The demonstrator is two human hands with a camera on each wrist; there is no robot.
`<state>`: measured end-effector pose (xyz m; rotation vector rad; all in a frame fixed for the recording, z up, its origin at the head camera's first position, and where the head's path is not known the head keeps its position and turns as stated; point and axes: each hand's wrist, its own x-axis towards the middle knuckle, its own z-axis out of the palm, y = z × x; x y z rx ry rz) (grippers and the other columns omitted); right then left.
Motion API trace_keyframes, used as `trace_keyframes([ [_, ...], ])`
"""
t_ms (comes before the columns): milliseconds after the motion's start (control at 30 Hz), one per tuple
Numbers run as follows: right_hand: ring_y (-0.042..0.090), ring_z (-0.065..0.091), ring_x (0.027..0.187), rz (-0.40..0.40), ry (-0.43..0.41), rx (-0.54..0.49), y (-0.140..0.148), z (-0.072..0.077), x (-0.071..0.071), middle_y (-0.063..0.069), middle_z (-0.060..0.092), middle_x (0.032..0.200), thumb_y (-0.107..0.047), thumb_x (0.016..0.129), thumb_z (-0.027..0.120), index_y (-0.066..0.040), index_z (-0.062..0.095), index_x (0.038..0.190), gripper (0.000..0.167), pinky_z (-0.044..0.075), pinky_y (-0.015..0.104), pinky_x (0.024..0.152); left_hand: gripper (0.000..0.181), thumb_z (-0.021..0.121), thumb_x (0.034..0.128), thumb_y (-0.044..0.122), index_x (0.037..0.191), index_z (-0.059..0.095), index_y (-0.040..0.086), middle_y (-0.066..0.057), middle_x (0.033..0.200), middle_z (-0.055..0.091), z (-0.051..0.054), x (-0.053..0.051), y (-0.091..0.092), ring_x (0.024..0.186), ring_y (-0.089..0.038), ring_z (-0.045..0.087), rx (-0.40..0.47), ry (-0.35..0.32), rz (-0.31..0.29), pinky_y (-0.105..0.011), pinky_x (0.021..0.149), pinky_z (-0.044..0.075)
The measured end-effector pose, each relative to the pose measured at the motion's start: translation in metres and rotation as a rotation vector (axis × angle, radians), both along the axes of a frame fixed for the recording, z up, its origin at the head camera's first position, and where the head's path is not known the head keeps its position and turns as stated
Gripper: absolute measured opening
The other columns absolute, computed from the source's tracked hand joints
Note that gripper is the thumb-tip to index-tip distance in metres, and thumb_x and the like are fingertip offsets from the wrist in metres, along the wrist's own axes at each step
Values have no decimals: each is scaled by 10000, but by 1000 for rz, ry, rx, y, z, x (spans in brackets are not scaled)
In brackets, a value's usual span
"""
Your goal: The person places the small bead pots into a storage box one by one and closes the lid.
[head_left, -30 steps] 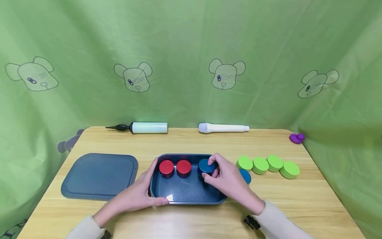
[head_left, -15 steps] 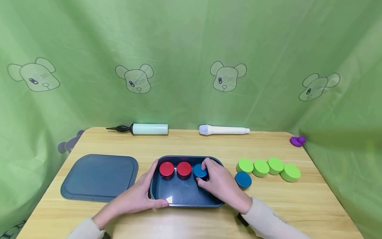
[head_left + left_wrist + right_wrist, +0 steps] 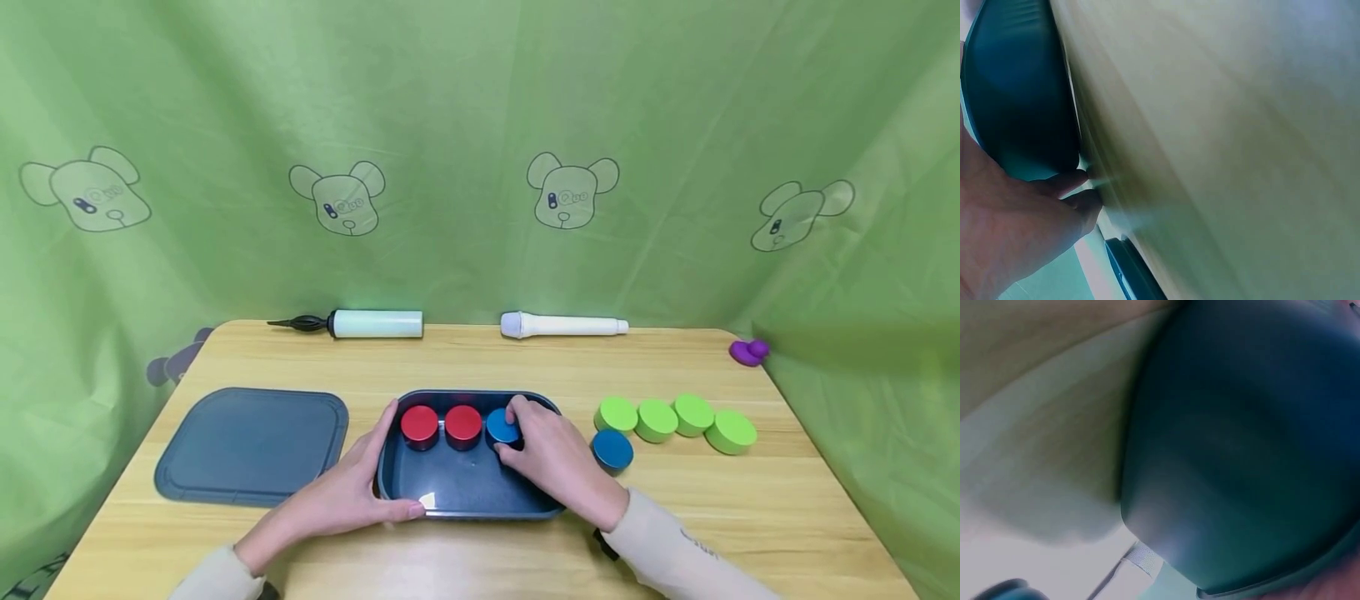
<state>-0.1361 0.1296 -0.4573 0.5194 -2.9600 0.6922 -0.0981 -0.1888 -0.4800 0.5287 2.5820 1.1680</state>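
In the head view, my right hand (image 3: 558,454) pinches a blue round block (image 3: 501,427) between thumb and fingers inside the dark blue tray (image 3: 465,492). Two red round blocks (image 3: 419,425) stand in a row to its left, along the tray's far side. My left hand (image 3: 341,492) grips the tray's left end, thumb along the near rim and fingers along the left side. In the left wrist view the fingertips (image 3: 1069,182) touch the tray's outer wall (image 3: 1022,94). The tray's wall (image 3: 1229,456) fills most of the right wrist view and hides the block.
Right of the tray are another blue round block (image 3: 612,450) and several green round blocks (image 3: 656,418). A flat dark lid (image 3: 251,446) lies at left. A hand pump (image 3: 375,323), a white toy microphone (image 3: 566,325) and a purple knob-like piece (image 3: 748,352) line the far side.
My right hand has moved left with the blue block, bringing it beside the red ones, and then stays nearly still. My left hand keeps its place on the tray.
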Motion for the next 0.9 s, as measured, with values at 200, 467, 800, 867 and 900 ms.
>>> trace_keyframes([
  [200, 156, 550, 714, -27, -44, -64, 3, 6, 3, 11, 590, 893, -232, 895, 937, -115, 633, 1074, 371, 492, 323, 616, 1366, 895, 841, 640, 1764, -61, 322, -180, 1752, 250, 0, -1, 0, 1586, -379, 285, 0, 4, -3, -664, 1183, 346],
  [467, 89, 574, 694, -49, -100, -201, 10, 14, 8, 11, 607, 878, -193, 916, 920, -98, 669, 1128, 342, 510, 279, 594, 1377, 890, 834, 658, 1773, -38, 266, -188, 1753, 244, 3, -1, 1, 1587, -385, 283, -13, 3, 0, -671, 1177, 350],
  [800, 107, 598, 718, -78, -43, -313, 28, 17, 16, 20, 640, 866, -224, 940, 892, -114, 708, 1157, 305, 512, 287, 622, 1367, 894, 835, 653, 1765, -55, 329, -171, 1753, 252, -1, -1, -1, 1585, -379, 287, -10, -3, 5, -669, 1178, 351],
  [867, 106, 600, 716, -95, -26, -327, 33, 18, 18, 17, 635, 860, -228, 943, 889, -125, 716, 1157, 294, 506, 290, 634, 1368, 892, 836, 655, 1766, -53, 319, -172, 1754, 249, -2, -1, -1, 1586, -381, 287, -11, -8, 7, -668, 1180, 350],
  [900, 109, 601, 716, -101, -18, -337, 35, 18, 19, 15, 630, 863, -224, 947, 886, -127, 719, 1156, 285, 503, 291, 635, 1369, 892, 836, 656, 1767, -53, 316, -173, 1754, 249, -2, -1, -1, 1585, -383, 288, -13, -12, 9, -668, 1180, 351],
])
